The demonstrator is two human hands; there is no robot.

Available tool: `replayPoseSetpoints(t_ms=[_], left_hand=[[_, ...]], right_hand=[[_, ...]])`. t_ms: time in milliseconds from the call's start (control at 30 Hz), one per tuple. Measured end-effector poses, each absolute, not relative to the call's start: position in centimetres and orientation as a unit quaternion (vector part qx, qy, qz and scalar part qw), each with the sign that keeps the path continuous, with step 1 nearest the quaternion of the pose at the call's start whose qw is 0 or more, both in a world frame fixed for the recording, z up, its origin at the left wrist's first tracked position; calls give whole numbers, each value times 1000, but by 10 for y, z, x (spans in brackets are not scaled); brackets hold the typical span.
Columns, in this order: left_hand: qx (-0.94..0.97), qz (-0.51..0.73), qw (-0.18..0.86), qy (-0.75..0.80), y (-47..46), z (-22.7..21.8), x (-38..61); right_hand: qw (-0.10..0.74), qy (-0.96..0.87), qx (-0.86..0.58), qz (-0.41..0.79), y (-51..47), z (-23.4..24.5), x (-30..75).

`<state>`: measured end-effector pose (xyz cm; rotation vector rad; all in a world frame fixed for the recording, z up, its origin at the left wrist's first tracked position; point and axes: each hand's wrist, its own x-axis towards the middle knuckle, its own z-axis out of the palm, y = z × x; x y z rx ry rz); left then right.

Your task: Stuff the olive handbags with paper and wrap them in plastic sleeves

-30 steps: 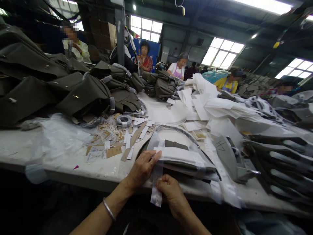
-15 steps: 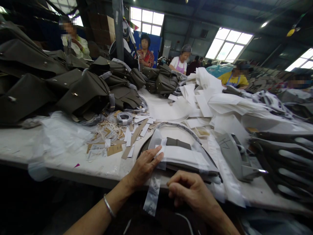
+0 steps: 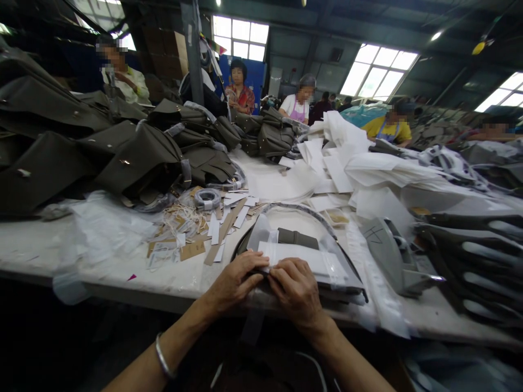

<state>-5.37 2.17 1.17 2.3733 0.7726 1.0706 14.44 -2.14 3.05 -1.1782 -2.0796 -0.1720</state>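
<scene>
A dark grey-green handbag [image 3: 297,238] lies flat at the table's front edge, with white paper [image 3: 300,260] across it and a long curved handle [image 3: 302,208] arched behind. My left hand [image 3: 239,279] has its fingers over the bag's near left edge and the thumb below, pinching that edge. Close beside it, my right hand [image 3: 297,288] bends its fingers down onto the same edge, fingertips near the left ones. A clear plastic strip [image 3: 252,325] hangs below the table edge between my wrists. What lies under the right fingertips is partly hidden.
A tape dispenser [image 3: 384,250] stands to the right, near stacked dark bags [image 3: 482,261]. Paper tags [image 3: 193,250] and cords lie left. Dark bags [image 3: 139,158] pile up behind, beside white paper sheets [image 3: 343,141]. Several people work across the table.
My right hand has moved up and forward from below the table edge onto the bag's near edge. My left hand has shifted slightly, its thumb now below the edge.
</scene>
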Motion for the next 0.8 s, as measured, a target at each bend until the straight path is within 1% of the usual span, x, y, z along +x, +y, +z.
replayPoseSetpoints(t_ms=[67,167,267,400,467,533,600,700,800], left_hand=[[843,415,181,291,22,10,-48],[843,447,99,281,23,5,-38],[848,454,38,272,22,2,-34],[848,455,24,272,21,5,-34],[849,454,27,269,20,6,-35],[849,454,28,268,20,6,-35],[847,459,26,267,20,6,-34],[844,462,18,272,19,6,-34],[839,463,11,285,17,5,-32]], right_hand=[[359,-811,-454,-89,-19,27,144],[353,-815,-446,-111,-15,26,143],[357,-810,-453,-105,-19,29,144],[358,-839,-406,-63,-46,33,152],[323,-871,-367,-46,-61,28,155],[279,-892,-352,-54,-71,17,153],[265,-892,-358,-75,-72,4,147],[306,-878,-363,-54,-63,-9,134],[366,-864,-344,19,-55,-6,126]])
